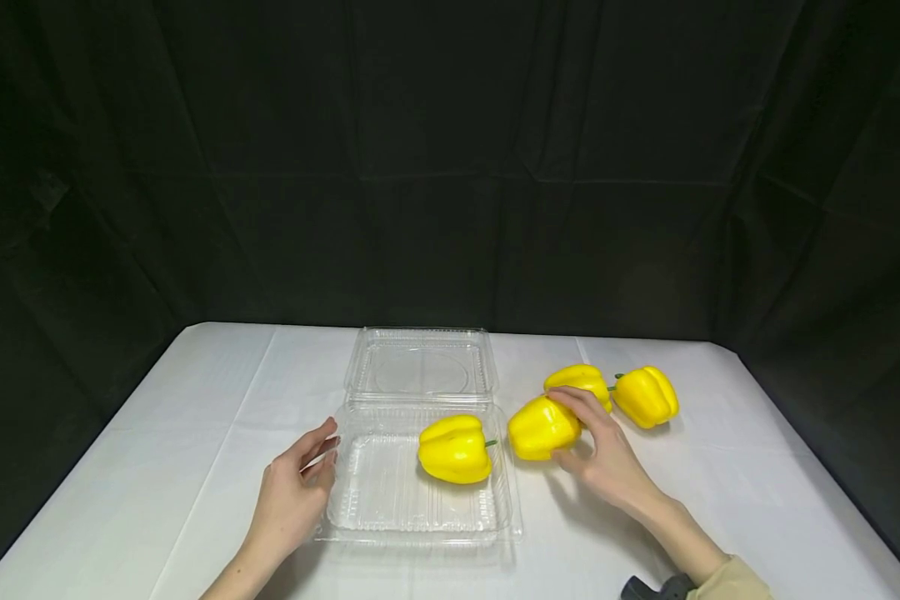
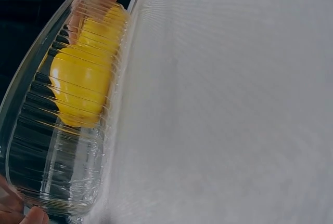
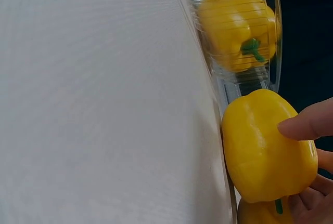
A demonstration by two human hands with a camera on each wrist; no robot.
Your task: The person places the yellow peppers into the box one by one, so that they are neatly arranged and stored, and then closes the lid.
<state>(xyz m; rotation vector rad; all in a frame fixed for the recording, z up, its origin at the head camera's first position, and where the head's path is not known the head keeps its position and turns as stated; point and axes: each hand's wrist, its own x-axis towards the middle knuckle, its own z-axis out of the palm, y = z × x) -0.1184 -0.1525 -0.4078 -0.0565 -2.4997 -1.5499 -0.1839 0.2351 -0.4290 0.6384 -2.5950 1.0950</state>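
Right hand (image 1: 606, 457) grips pepper (image 1: 538, 431) right of container (image 1: 377, 487); left hand (image 1: 292, 498) beside container, grip unclear.

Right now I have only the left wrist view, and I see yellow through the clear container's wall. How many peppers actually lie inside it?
Observer: Just one. From the head view, a single yellow pepper lies in the clear container.

Operator: Is that the pepper the right grip has?

Observer: No. The right grip holds a second yellow pepper, outside the container, to its right.
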